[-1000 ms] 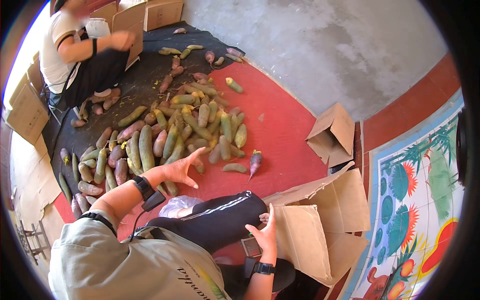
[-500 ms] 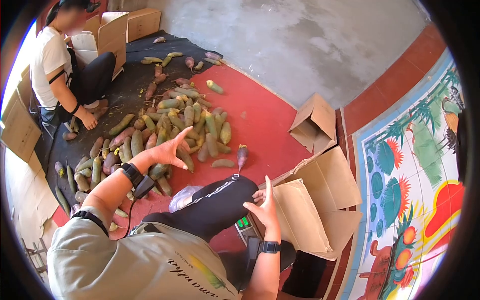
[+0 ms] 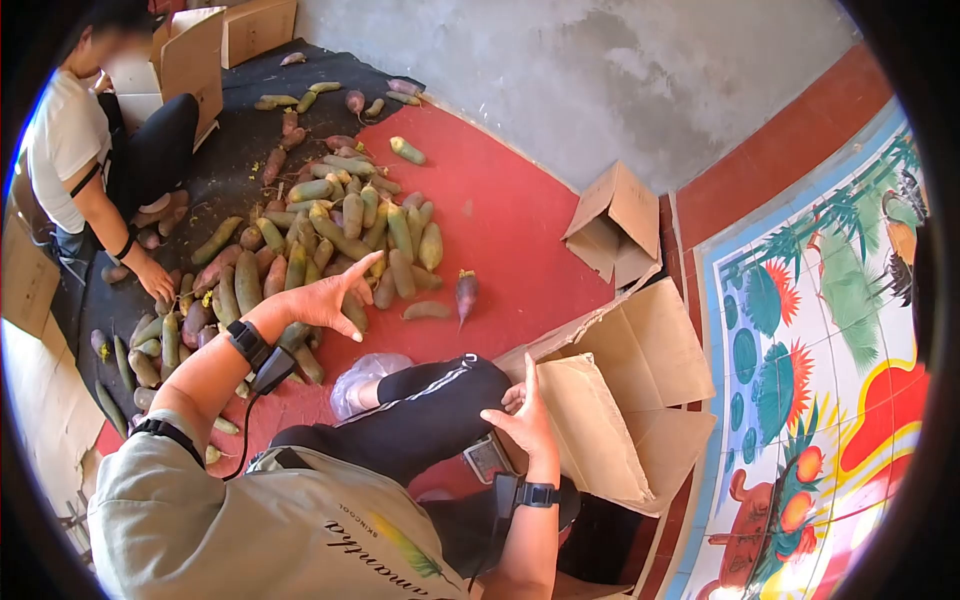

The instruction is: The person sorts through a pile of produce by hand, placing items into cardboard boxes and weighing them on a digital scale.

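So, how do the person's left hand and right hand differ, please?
The left hand reaches out over the vegetable pile; the right hand is close by the knee, beside the cardboard box. The left hand points away, the right hand upward. Both are open and empty, with black wristbands.

Bright daylight, well exposed mid-frame. The left edge clips to white over the flat cardboard (image 3: 45,400). The concrete floor (image 3: 640,70) on the far side is pale, close to washed out. Shadows are short and tight under the vegetables (image 3: 330,235), and the inside of the small box (image 3: 600,235) goes dark. Red mat (image 3: 520,230) and painted tiles (image 3: 820,330) are saturated, no glare. Fisheye lens: round black vignette, tile borders bow hard at right. Centre sharp, rim soft, far-left corner softest.
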